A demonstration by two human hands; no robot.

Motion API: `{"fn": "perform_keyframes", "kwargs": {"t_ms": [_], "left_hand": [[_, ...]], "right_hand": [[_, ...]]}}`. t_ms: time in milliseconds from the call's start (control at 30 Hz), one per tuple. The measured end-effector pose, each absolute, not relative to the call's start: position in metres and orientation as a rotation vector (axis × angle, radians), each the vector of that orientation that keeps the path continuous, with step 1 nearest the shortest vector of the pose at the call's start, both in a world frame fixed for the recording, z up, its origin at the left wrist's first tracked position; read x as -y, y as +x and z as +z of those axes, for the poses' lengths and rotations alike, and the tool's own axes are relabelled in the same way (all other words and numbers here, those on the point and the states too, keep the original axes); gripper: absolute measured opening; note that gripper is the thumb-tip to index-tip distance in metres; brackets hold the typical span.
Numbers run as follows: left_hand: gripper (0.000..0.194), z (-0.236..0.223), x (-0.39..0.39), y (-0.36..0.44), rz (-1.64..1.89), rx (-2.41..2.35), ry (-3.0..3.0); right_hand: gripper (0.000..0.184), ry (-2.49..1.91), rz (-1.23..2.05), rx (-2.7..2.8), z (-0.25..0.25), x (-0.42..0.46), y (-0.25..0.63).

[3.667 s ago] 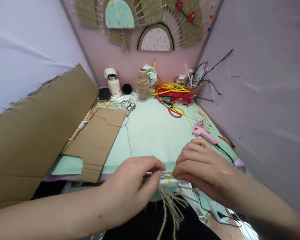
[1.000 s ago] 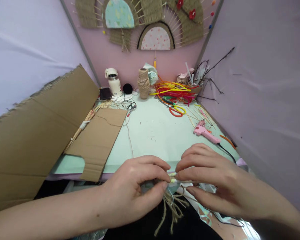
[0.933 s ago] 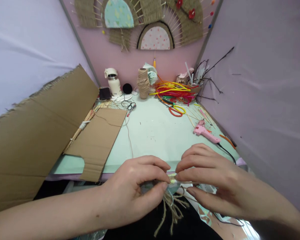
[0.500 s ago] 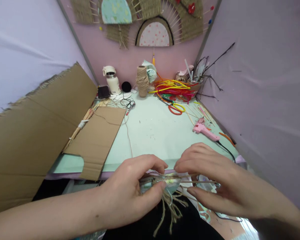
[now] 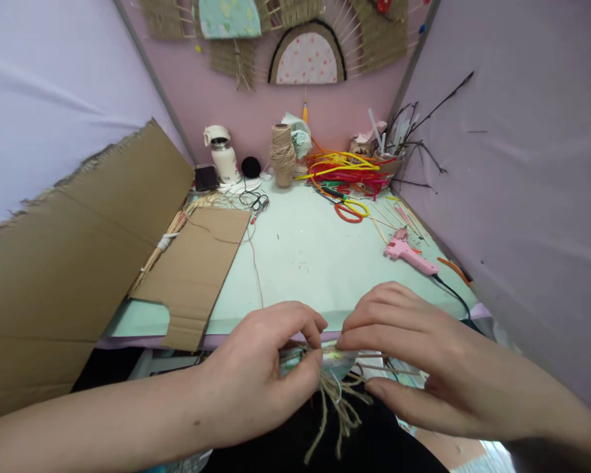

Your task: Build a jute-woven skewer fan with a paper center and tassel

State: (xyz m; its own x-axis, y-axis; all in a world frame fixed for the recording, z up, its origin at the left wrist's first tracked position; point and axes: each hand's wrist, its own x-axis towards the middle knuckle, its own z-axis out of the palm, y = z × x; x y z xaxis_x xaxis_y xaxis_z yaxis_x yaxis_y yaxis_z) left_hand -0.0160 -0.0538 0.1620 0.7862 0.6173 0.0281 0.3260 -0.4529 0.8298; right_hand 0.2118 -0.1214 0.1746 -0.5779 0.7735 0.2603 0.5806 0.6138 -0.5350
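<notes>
My left hand (image 5: 261, 368) and my right hand (image 5: 414, 355) meet over my lap, just in front of the table's near edge. Both pinch a small craft piece (image 5: 332, 358) made of thin wooden sticks and a pale patterned card. Loose jute twine ends (image 5: 337, 410) hang down from it between my hands. My left thumb and fingers press the piece from the left. My right fingertips close on it from the right, with sticks running under that palm.
The mint-green table (image 5: 300, 256) holds a pink glue gun (image 5: 408, 249), orange scissors (image 5: 349, 210), bright cords (image 5: 345, 174), a twine spool (image 5: 282, 156), a white bottle (image 5: 221, 154) and a stick bundle (image 5: 162, 246). Cardboard sheets (image 5: 79, 236) lean at the left. Woven fans hang on the pink wall (image 5: 305, 52).
The view has tipped slightly down. My fingers have shifted along the craft piece, staying pinched on it; the twine ends still dangle.
</notes>
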Motion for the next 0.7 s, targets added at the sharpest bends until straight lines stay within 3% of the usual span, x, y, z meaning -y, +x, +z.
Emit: {"fn": "perform_keyframes", "kwargs": {"t_ms": [333, 600, 700], "left_hand": [[0.009, 0.163, 0.055, -0.013, 0.407, -0.696, 2.071], [0.009, 0.168, 0.053, -0.015, 0.361, -0.678, 2.038], [0.02, 0.173, 0.051, -0.015, 0.313, -0.688, 2.036]], "right_hand": [[0.02, -1.083, 0.498, 2.432, 0.17, 0.121, 0.21], [0.027, -1.072, 0.571, 2.326, 0.175, 0.122, 0.208], [0.026, -1.023, 0.575, 2.325, 0.174, 0.122, 0.206]]}}
